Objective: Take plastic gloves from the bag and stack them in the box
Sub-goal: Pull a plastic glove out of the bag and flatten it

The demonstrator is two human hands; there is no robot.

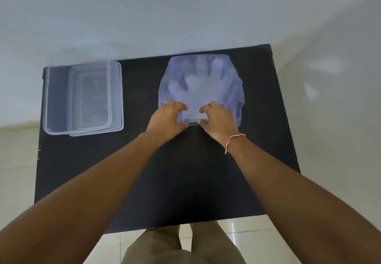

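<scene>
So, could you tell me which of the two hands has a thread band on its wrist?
The right hand; the left hand's wrist is bare.

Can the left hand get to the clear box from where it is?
Probably yes. The left hand is at the near edge of the bag, and the clear box sits apart on its own side of the black table. Only bare table lies between, though the fingers seem busy with the bag.
</scene>
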